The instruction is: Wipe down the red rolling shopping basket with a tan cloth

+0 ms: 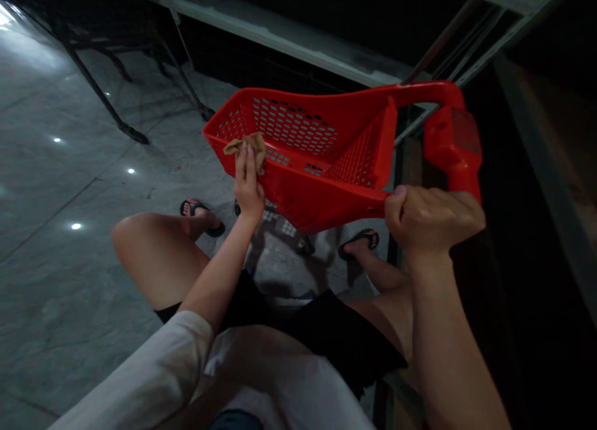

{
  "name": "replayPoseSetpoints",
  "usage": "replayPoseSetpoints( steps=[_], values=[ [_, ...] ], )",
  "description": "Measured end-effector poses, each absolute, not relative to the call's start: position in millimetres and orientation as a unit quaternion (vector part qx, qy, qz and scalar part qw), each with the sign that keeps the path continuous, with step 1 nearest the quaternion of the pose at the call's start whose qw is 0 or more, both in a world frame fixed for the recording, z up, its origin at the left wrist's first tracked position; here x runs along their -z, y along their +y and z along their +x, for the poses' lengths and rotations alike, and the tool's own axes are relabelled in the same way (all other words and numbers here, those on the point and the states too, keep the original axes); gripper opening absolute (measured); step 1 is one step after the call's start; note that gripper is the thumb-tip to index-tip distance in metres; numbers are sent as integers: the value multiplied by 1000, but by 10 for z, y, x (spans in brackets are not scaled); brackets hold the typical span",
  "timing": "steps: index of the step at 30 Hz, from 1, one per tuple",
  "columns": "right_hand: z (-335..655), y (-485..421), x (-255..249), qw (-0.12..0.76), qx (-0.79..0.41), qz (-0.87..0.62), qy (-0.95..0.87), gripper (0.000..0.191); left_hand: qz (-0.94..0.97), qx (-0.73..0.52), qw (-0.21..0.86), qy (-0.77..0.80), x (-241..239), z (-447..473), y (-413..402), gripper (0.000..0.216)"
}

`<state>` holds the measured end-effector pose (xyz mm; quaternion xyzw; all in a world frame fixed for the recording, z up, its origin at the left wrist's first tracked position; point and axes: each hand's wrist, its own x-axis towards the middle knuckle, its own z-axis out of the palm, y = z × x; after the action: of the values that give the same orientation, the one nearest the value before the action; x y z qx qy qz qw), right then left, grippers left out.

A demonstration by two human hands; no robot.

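A red plastic shopping cart (308, 193) stands between my knees, its basket walls pierced with rows of slots. My left hand (249, 181) presses a brown cloth (255, 147) against the near top rim, toward the basket's left end. The fingers lie over the cloth, and its edges stick out past them. My right hand (433, 221) is closed around the cart's red handle frame at the right, just below the boxy block (452, 131) on the handle. Part of the frame is hidden inside that fist.
Behind the cart runs a pale metal shelf frame (280, 35) with slanting bars at the right. Dark metal legs (100, 97) stand on the grey tiled floor (60, 280) at the left. My sandalled feet are on both sides of the cart's wheels (305, 246).
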<state>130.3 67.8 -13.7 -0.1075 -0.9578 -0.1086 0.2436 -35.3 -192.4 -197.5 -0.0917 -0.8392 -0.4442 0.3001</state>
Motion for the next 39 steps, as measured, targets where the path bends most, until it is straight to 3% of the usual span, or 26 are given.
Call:
replayPoseSetpoints(
  steps=[6,16,22,28,34,39],
  values=[
    [1303,497,160,262,104,-133,-950,45,172,502,266,-805,1879,-795,-1897,60],
    [1119,174,203,263,82,-138,-951,54,54,557,208,-802,1967,653,-712,58],
    [1132,49,164,267,97,-127,-950,55,-30,559,220,-799,2006,957,-651,57],
    [1207,-42,89,230,74,-152,-958,49,-13,516,282,-809,2108,542,-854,73],
    [1254,-73,51,238,119,-134,-955,48,61,547,291,-783,1781,-381,-1179,92],
    [1245,39,212,274,144,-85,-947,45,105,583,288,-752,1616,-1061,-1512,81]
  ],
)
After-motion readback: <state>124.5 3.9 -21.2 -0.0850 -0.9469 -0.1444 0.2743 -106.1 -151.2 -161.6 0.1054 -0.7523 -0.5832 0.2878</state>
